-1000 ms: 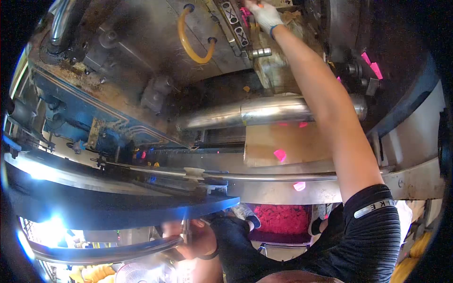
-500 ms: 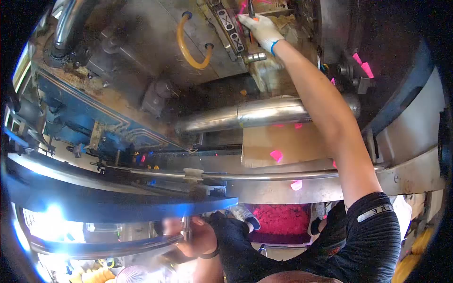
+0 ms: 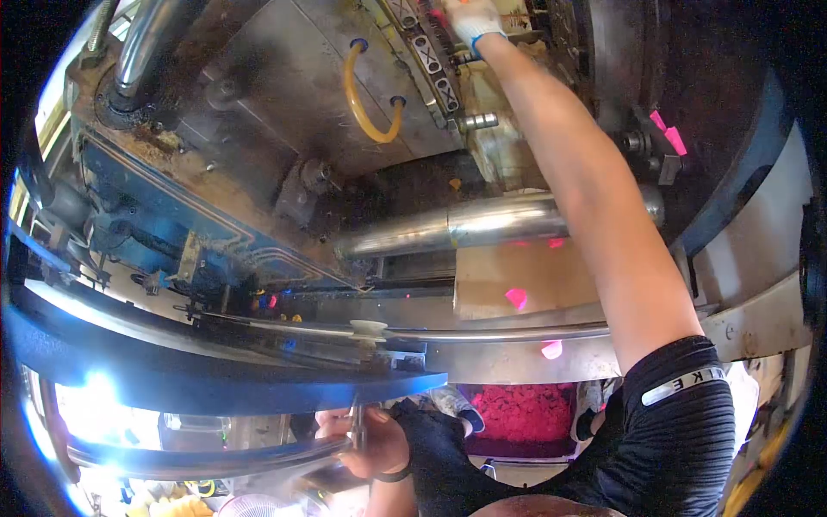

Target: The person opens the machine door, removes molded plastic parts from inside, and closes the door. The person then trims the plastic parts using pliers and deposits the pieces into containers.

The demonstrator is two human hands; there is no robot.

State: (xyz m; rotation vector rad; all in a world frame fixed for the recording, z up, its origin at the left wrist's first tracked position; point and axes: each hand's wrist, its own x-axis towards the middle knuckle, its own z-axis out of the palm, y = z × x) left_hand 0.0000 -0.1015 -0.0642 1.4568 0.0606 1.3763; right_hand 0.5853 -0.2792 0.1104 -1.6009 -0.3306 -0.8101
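Low in the view, my bare left hand [image 3: 372, 441] is wrapped round an upright metal handle [image 3: 358, 422] below the blue panel [image 3: 258, 386]. At the top, my right hand [image 3: 475, 19] wears a white glove with a blue cuff and reaches deep into the machine. Its fingertips are cut off by the frame edge. A bit of orange shows at the fingers, from a dark tool whose kind I cannot make out. Close by is the metal block [image 3: 424, 53] with X-marked squares.
A yellow hose [image 3: 354, 95] loops from the mould plate. A thick shiny bar [image 3: 500, 217] crosses below my right forearm, above a cardboard sheet [image 3: 491, 276]. Pink pieces [image 3: 516, 298] lie scattered. A bin of pink pieces [image 3: 523, 418] stands near my legs.
My right hand has moved up, partly out of the frame. The view has shifted, so the machine appears slightly lower and to the right. My left hand stays on the handle.
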